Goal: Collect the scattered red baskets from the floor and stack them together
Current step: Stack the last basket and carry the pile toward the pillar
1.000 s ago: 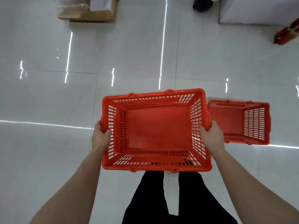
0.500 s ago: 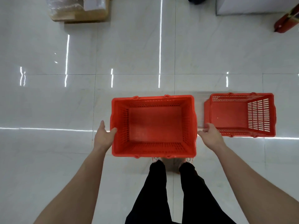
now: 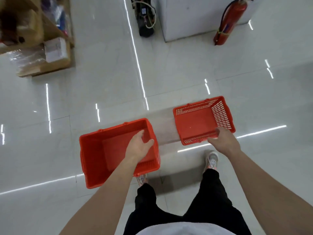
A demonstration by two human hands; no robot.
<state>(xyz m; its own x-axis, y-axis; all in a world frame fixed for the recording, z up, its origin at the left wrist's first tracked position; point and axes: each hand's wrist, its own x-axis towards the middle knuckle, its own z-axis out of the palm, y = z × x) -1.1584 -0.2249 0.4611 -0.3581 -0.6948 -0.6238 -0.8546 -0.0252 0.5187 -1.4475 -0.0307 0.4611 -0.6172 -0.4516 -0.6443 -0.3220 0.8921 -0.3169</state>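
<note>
Two red plastic baskets stand apart on the white tiled floor. The left basket (image 3: 101, 150) is in front of my left leg, and my left hand (image 3: 139, 146) hovers over its right side with relaxed fingers, holding nothing. The right basket (image 3: 194, 122) has slotted walls and sits a short gap further right. My right hand (image 3: 223, 141) is on its near rim at the right corner; the fingers bend over the rim and the thumb lies along it.
A red fire extinguisher (image 3: 227, 24) leans on a white cabinet (image 3: 194, 17) at the back right. Left of the cabinet stands a black device with a cable (image 3: 145, 19). Cardboard boxes on a wooden pallet (image 3: 42, 53) fill the back left. My right shoe (image 3: 211, 160) stands near the right basket.
Both hands have let go of the left basket, which now rests on the floor. My right hand has moved to the right basket's rim and my left hand over the left basket.
</note>
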